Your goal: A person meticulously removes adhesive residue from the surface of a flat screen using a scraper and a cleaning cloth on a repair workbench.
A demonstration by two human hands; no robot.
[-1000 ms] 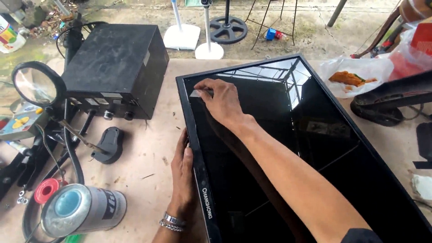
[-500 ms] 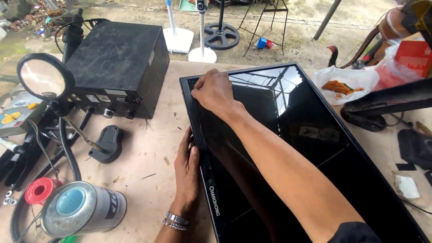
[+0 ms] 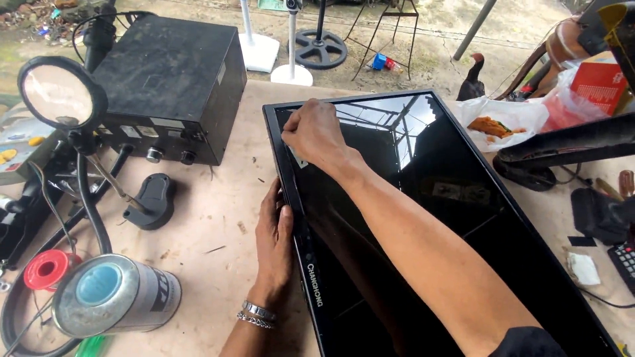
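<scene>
Two hands work on a flat black screen (image 3: pixel 463 218) that lies face up on the tan table (image 3: pixel 218 218), its glossy glass mirroring a roof frame. The right hand (image 3: pixel 316 135) rests on the glass near the screen's far left corner, fingers curled in and pinched on a small pale label (image 3: pixel 297 157) stuck there; how firmly it grips cannot be told. The left hand (image 3: pixel 274 241) lies flat along the screen's left edge, fingers straight and together, thumb against the frame, holding nothing; a metal bracelet (image 3: pixel 258 314) circles its wrist.

Left of the screen stands a black box (image 3: pixel 165 79) with knobs and small white rectangular labels on its front. Further left of the screen, a round magnifier (image 3: pixel 56 94) stands on a bendy arm. Near the screen's near left corner lies a grey spray can (image 3: pixel 116 294) on its side, with a red spool (image 3: pixel 46 270) just beside it. Right of the screen's far corner sits a white plastic bag (image 3: pixel 503 119) holding orange food, and beyond it a red carton (image 3: pixel 600 82).
</scene>
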